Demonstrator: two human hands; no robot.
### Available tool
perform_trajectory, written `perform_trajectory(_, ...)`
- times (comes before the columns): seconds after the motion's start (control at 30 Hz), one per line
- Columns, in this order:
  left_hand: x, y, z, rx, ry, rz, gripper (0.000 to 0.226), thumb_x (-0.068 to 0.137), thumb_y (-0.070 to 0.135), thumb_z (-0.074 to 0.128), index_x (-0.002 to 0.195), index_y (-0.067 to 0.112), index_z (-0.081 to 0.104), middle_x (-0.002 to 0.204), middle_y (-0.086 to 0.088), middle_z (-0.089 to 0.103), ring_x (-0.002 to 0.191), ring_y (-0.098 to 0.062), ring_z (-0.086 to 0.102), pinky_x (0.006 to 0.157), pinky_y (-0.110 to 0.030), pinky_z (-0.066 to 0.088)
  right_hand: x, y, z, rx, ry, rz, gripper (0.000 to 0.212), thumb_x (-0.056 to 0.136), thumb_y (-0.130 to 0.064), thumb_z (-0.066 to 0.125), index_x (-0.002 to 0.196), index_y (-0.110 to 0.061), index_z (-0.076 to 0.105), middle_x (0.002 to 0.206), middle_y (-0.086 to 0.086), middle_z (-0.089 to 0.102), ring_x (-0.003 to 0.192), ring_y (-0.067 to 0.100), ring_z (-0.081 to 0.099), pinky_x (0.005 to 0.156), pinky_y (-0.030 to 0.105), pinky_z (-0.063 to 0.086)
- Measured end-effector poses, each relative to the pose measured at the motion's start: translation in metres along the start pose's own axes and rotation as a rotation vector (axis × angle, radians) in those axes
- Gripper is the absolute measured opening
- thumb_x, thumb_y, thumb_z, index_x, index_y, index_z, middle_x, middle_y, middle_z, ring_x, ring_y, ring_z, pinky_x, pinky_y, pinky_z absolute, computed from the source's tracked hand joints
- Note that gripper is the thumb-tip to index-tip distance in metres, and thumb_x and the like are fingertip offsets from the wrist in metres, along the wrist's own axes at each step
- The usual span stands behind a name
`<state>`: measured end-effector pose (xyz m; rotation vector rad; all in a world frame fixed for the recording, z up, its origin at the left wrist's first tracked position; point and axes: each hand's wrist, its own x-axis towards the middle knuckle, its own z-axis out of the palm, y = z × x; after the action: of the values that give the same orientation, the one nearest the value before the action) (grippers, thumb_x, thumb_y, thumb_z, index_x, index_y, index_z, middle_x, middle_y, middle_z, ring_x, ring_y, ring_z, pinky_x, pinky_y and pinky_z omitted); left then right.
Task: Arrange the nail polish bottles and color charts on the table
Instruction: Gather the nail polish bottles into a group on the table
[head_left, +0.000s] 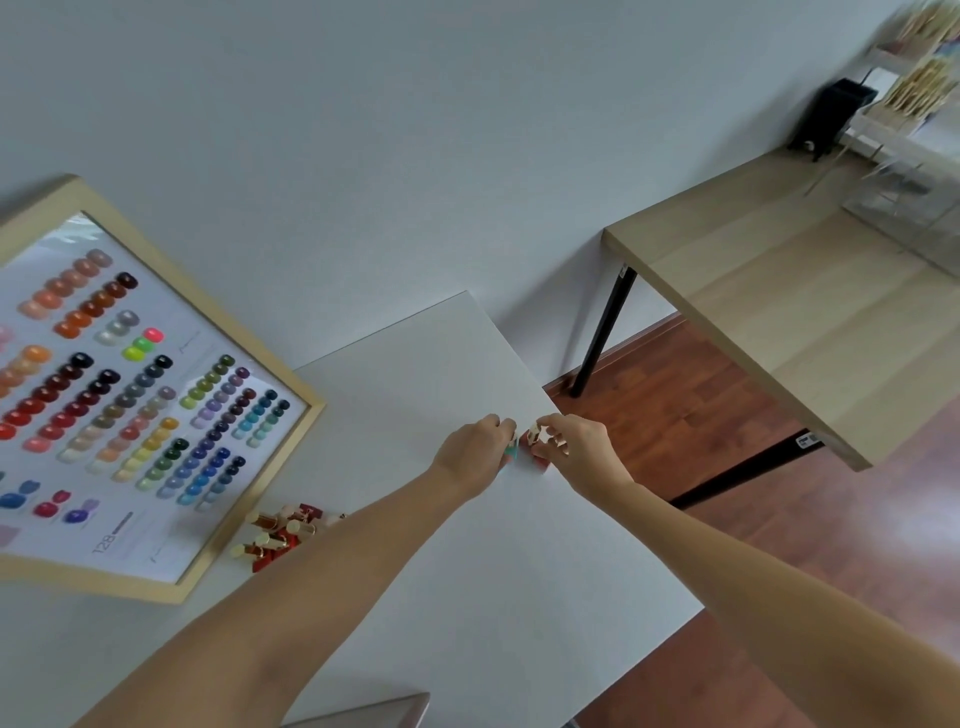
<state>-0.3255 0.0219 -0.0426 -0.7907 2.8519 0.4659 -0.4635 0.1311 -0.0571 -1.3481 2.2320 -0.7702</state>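
Observation:
Both my hands reach to the right edge of the white table (467, 545). My left hand (475, 449) is closed around a teal nail polish bottle (513, 453) that shows below its fingers. My right hand (571, 447) grips gold-capped bottles (540, 435), with a red one (540, 460) under its fingers. A wood-framed color chart (130, 415) with rows of colored swatches leans against the wall at the left. A pile of red, gold-capped bottles (278, 535) lies on the table beside the chart's corner, partly hidden by my left forearm.
A second, light wooden table (779, 322) with black legs stands to the right across a gap of red-brown floor (675, 405). It carries a black box (831, 117) and clear racks of sticks (919, 88). A grey object's corner (374, 712) shows at the bottom edge.

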Motion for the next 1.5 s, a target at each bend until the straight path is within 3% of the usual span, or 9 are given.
perform_trajectory(0.17,-0.020,-0.008,-0.018,-0.027,0.023,0.017,0.043,0.089,0.026,0.063,0.126,0.009,0.046,0.109,-0.014,0.058,0.090,-0.038,0.063,0.073,-0.040,0.050,-0.007,-0.011,-0.006,-0.045,0.048,-0.019,0.035,0.090,-0.027,0.061,0.121,-0.012,0.059,0.111,0.007,0.064,0.100,0.022,0.058,0.089,0.030,0.048)
perform_trajectory(0.23,-0.033,-0.019,-0.033,-0.052,0.055,0.002,0.049,0.089,0.029,0.063,0.130,0.011,0.044,0.111,-0.013,0.057,0.091,-0.036,0.063,0.076,-0.042,0.053,-0.010,-0.022,-0.007,-0.079,0.113,-0.080,0.032,0.090,-0.026,0.060,0.119,-0.012,0.060,0.114,0.007,0.063,0.107,0.025,0.054,0.090,0.027,0.043)
perform_trajectory(0.37,-0.074,-0.060,-0.068,-0.112,0.150,-0.044,0.051,0.090,0.030,0.061,0.135,0.014,0.043,0.118,-0.008,0.057,0.095,-0.029,0.062,0.081,-0.042,0.055,-0.011,-0.057,0.001,-0.121,0.159,-0.268,0.027,0.088,-0.019,0.064,0.113,-0.009,0.064,0.111,0.010,0.064,0.106,0.029,0.054,0.091,0.038,0.048)
perform_trajectory(0.57,-0.165,-0.137,-0.089,-0.187,0.201,-0.232,0.040,0.090,0.027,0.062,0.128,0.015,0.054,0.126,-0.003,0.057,0.103,-0.021,0.063,0.090,-0.040,0.054,-0.016,-0.116,0.050,-0.112,0.004,-0.459,0.024,0.089,-0.019,0.063,0.111,-0.011,0.064,0.108,0.009,0.065,0.105,0.027,0.057,0.087,0.032,0.047)
perform_trajectory(0.73,-0.225,-0.180,-0.060,-0.155,0.093,-0.337,0.034,0.090,0.023,0.061,0.123,0.018,0.057,0.126,-0.001,0.057,0.101,-0.019,0.062,0.087,-0.034,0.053,-0.024,-0.158,0.097,-0.090,-0.233,-0.506,0.029,0.090,-0.026,0.060,0.118,-0.017,0.059,0.115,0.004,0.059,0.097,0.021,0.061,0.083,0.031,0.052)
perform_trajectory(0.93,-0.244,-0.196,-0.022,-0.044,-0.019,-0.257,0.044,0.093,0.022,0.053,0.135,0.025,0.043,0.134,-0.001,0.049,0.104,-0.023,0.063,0.083,-0.038,0.056,-0.033,-0.188,0.142,-0.263,-0.407,-0.497,0.039,0.092,-0.030,0.056,0.130,-0.030,0.046,0.124,0.003,0.052,0.103,0.020,0.057,0.084,0.034,0.052)
perform_trajectory(1.13,-0.235,-0.201,-0.006,0.019,0.029,-0.142,0.052,0.093,0.023,0.056,0.141,0.028,0.035,0.127,-0.001,0.053,0.105,-0.022,0.061,0.083,-0.034,0.055,-0.029,-0.196,0.163,-0.336,-0.405,-0.515,0.047,0.092,-0.026,0.056,0.134,-0.032,0.037,0.119,0.007,0.053,0.097,0.023,0.058,0.076,0.036,0.054)
perform_trajectory(1.3,-0.229,-0.202,-0.002,0.045,0.046,-0.079,0.045,0.094,0.027,0.055,0.137,0.021,0.041,0.113,-0.005,0.059,0.096,-0.023,0.062,0.081,-0.033,0.056,-0.024,-0.200,0.170,-0.312,-0.414,-0.526,0.040,0.093,-0.021,0.054,0.131,-0.029,0.044,0.108,0.007,0.058,0.087,0.021,0.056,0.074,0.036,0.054)
perform_trajectory(1.5,-0.227,-0.198,0.005,0.077,0.089,-0.048,0.047,0.095,0.018,0.054,0.139,0.017,0.039,0.110,-0.009,0.060,0.087,-0.023,0.063,0.078,-0.032,0.056,-0.022,-0.207,0.176,-0.261,-0.459,-0.537,0.025,0.094,-0.015,0.052,0.117,-0.019,0.058,0.096,0.010,0.059,0.077,0.025,0.058,0.072,0.037,0.054)
